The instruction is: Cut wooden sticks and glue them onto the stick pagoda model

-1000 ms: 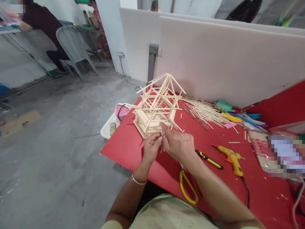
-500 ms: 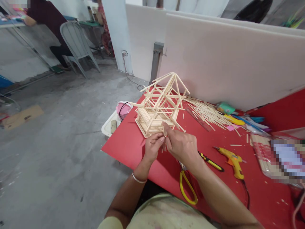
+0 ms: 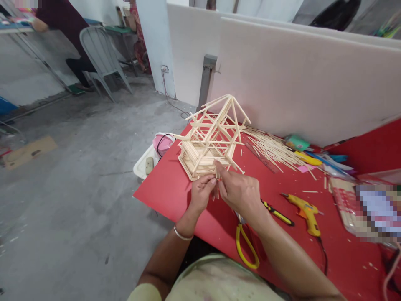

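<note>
A pavilion-like model of thin wooden sticks (image 3: 216,125) stands on the red tabletop (image 3: 163,190), with a peaked open roof frame and a many-sided base. Just in front of its base my two hands meet. My left hand (image 3: 202,192) has thumb and fingertips pinched together on a short wooden stick. Closed around the same small spot, my right hand (image 3: 239,188) has its index finger pointing up along the short wooden stick (image 3: 217,172). The fingers hide most of this piece. Below my right wrist lie yellow-handled scissors (image 3: 247,251), partly covered by the arm.
A yellow-black utility knife (image 3: 282,215) and a yellow glue gun (image 3: 303,211) with its cord lie right. Behind them are loose sticks (image 3: 272,148), a ruler (image 3: 260,156), a green tape roll (image 3: 297,143) and bagged sticks (image 3: 343,200). A white panel (image 3: 297,75) stands behind. A person sits far left.
Almost nothing differs. Both hands keep their grip at the front of the stick model, and the view has shifted very slightly.
</note>
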Available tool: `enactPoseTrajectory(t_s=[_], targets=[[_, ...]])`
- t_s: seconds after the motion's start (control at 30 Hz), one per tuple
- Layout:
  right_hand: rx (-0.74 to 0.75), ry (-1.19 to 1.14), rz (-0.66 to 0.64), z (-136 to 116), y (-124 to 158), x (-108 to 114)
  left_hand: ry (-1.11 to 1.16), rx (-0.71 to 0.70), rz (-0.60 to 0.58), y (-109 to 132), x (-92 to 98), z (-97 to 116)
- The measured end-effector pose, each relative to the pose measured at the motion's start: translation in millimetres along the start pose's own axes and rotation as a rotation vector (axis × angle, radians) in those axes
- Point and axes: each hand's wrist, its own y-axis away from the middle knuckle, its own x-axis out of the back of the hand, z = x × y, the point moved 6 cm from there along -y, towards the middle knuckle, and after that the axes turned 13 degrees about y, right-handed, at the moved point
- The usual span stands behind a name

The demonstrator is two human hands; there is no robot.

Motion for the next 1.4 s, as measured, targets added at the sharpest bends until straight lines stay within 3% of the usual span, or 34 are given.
enactPoseTrajectory(t_s=[0.97, 1.4], targets=[[0.002, 0.012, -0.066, -1.3, 0.2, -3.8, -0.007, 0.014, 0.002, 0.1, 0.7, -0.9], [-0.007, 0.006, -0.071, -0.7, 0.5, -3.4, -0.017, -0.006, -0.078, 2.1, -1.4, -0.1]])
